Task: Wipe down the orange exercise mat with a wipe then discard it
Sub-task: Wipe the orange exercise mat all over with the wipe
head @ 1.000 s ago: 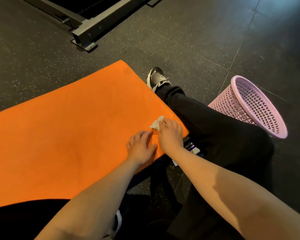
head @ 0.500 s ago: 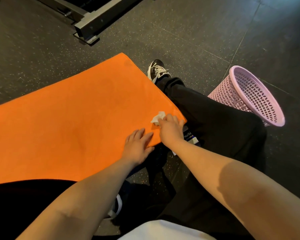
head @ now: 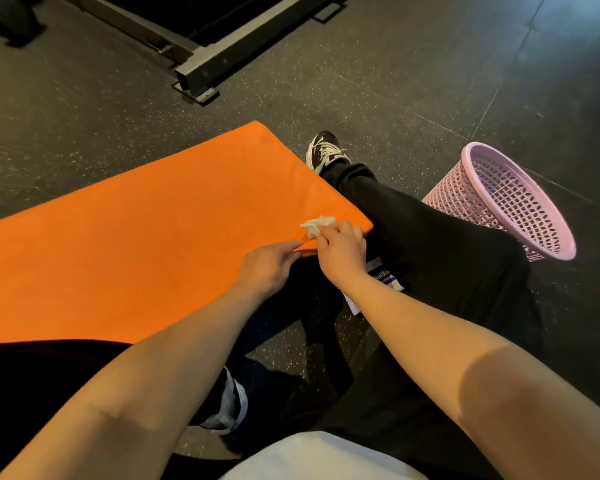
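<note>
Beside pink basket, right hand pinches wipe; left hand, uncurled, touches mat

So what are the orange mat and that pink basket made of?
The orange mat looks like matte foam or rubber: no shine, even colour. The pink basket looks like moulded plastic: smooth rim, regular lattice holes. Pictures alone can't confirm.
</note>
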Demonstrator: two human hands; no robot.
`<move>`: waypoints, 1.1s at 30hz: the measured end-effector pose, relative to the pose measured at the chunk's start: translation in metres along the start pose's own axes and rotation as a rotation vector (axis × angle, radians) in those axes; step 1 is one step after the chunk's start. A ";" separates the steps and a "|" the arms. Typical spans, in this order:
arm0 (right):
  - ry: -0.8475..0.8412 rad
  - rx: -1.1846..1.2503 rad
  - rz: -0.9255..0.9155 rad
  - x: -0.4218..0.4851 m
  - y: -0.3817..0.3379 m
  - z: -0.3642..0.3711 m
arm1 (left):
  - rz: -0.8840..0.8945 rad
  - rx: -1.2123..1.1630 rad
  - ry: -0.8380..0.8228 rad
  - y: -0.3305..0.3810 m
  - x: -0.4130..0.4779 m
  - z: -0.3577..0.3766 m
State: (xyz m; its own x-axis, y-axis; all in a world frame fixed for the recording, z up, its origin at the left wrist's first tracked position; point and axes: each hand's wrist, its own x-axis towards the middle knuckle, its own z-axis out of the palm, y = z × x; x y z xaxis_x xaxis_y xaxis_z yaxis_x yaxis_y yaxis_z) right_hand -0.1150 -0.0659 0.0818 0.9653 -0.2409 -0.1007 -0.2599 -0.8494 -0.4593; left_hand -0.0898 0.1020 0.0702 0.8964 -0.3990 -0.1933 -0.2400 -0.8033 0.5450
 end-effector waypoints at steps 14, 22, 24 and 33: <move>0.089 -0.206 0.116 0.001 -0.005 -0.043 | 0.081 -0.168 -0.023 0.036 0.012 -0.005; -0.095 -0.420 -0.078 -0.006 0.001 -0.033 | 0.076 -0.337 -0.089 0.039 0.013 0.011; -0.082 -0.512 -0.094 0.001 0.001 -0.035 | 0.002 -0.356 -0.066 0.035 0.019 0.020; -0.121 -0.581 -0.139 0.008 -0.012 -0.024 | -0.218 -0.211 -0.079 0.036 0.034 0.033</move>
State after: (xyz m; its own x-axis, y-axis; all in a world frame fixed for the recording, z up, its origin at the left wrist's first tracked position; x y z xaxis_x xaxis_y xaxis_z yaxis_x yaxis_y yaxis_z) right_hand -0.1047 -0.0696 0.1079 0.9783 -0.0833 -0.1896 -0.0696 -0.9945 0.0782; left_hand -0.0806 0.0449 0.0566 0.8846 -0.2673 -0.3821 0.0446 -0.7671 0.6400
